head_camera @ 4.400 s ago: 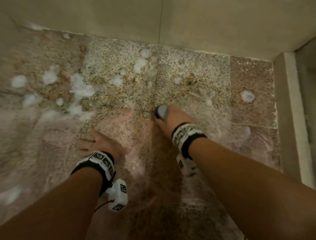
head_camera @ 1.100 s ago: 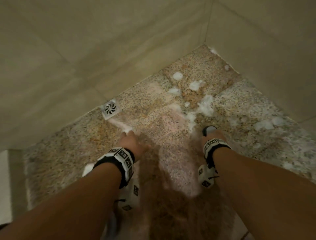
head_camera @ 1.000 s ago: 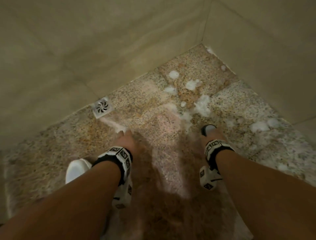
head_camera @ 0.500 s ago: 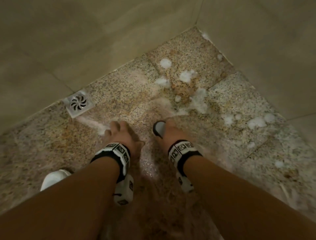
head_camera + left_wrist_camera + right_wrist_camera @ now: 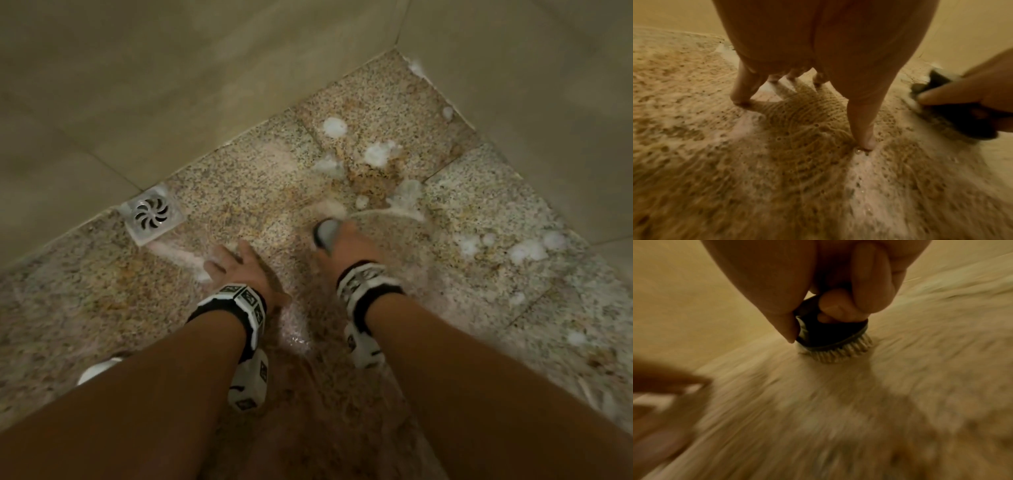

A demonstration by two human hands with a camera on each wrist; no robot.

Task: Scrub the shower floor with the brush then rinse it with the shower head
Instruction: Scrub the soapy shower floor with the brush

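A wet, foam-flecked speckled shower floor (image 5: 239,192) met beige walls. Right hand (image 5: 346,245), fingers clamped on the brush (image 5: 830,335), had shifted rightward from the drain (image 5: 152,214); left hand (image 5: 239,270) stayed spread flat.
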